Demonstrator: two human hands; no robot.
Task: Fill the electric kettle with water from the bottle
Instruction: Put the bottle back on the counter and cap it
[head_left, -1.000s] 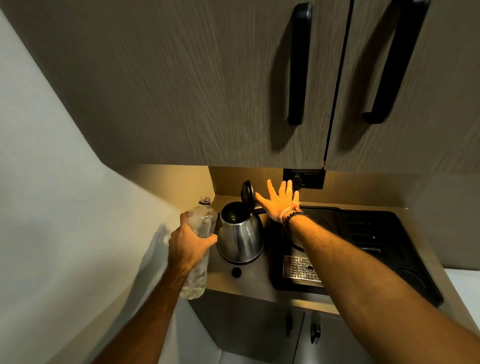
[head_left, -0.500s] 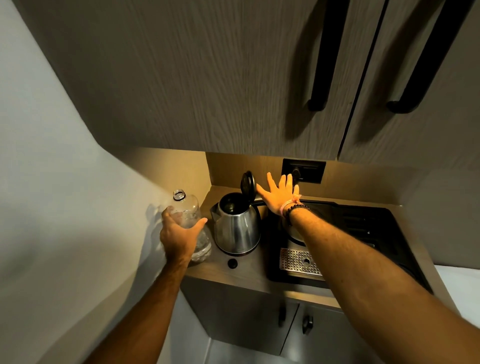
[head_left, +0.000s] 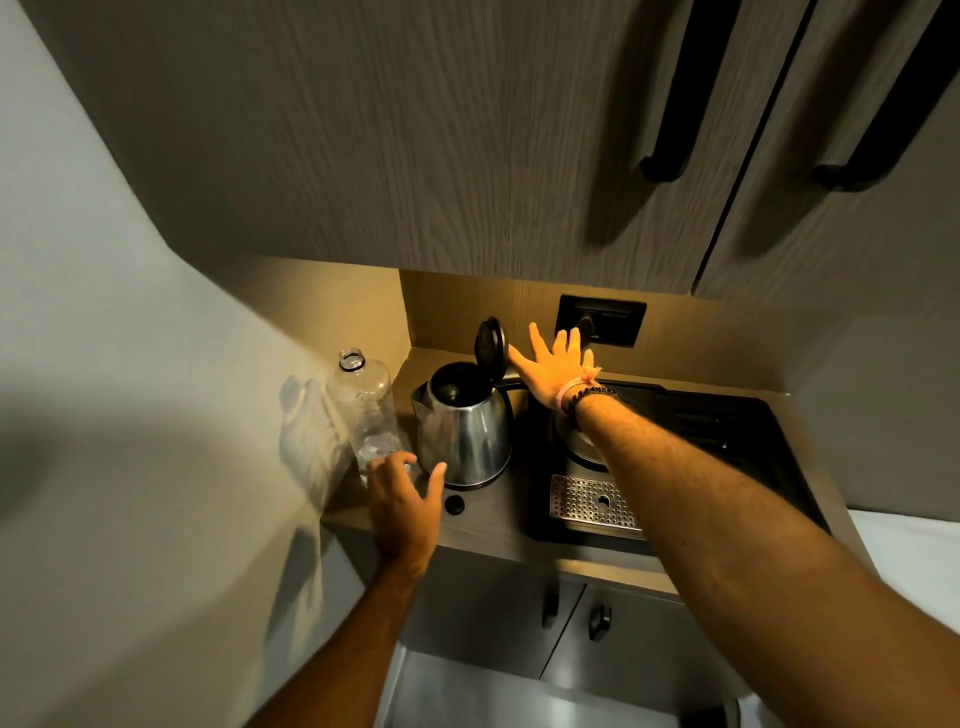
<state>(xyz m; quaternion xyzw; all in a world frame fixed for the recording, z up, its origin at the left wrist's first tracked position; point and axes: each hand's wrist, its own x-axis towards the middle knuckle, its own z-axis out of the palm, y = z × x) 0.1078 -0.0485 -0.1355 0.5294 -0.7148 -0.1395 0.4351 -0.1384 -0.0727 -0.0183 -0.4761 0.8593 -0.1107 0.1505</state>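
2 hands reach over the table (head_left: 483, 535) at the frame's centre. The left hand (head_left: 402, 506) is loose with fingers spread, just below the bottle (head_left: 370, 415) and not gripping it. The bottle stands upright, uncapped, left of the kettle (head_left: 465, 426). The kettle's lid (head_left: 489, 344) is tipped up. The right hand (head_left: 553, 366) is splayed flat, thumb at the lid. A cap (head_left: 454, 504) lies below the kettle.

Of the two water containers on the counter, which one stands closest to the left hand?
The clear plastic bottle, standing uncapped at the counter's left end: the left hand is open right at its base. The steel kettle stands further right, lid up.
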